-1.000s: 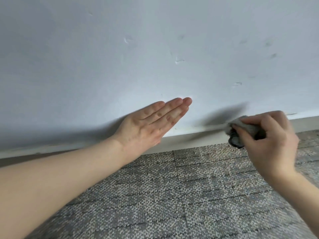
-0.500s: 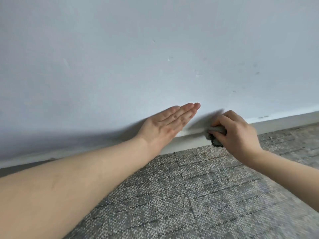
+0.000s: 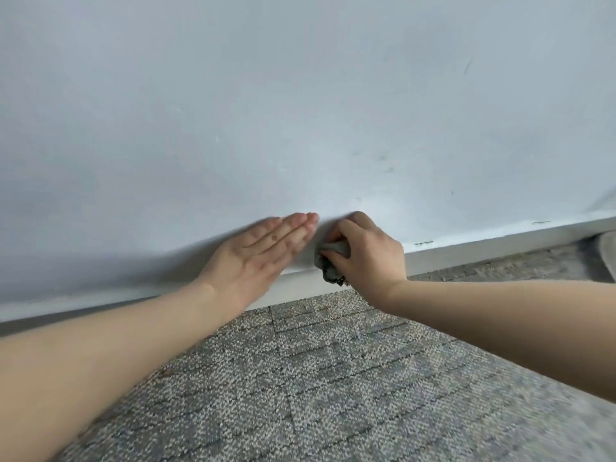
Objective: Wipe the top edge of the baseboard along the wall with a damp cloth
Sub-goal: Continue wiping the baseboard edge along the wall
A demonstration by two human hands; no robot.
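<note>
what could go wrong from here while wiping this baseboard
1. The flat left hand rests against the pale wall right beside the bunched grey cloth; a stroke leftward would likely bump its fingers.
2. The right hand grips the cloth in a wad that hangs over the face of the white baseboard, so it may skip the top edge or smear damp dirt onto the wall.

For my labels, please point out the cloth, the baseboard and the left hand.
cloth (image 3: 330, 269), head view, bunched lower part.
baseboard (image 3: 500, 247), head view, bare front face.
left hand (image 3: 253, 261), head view, its back.
</note>
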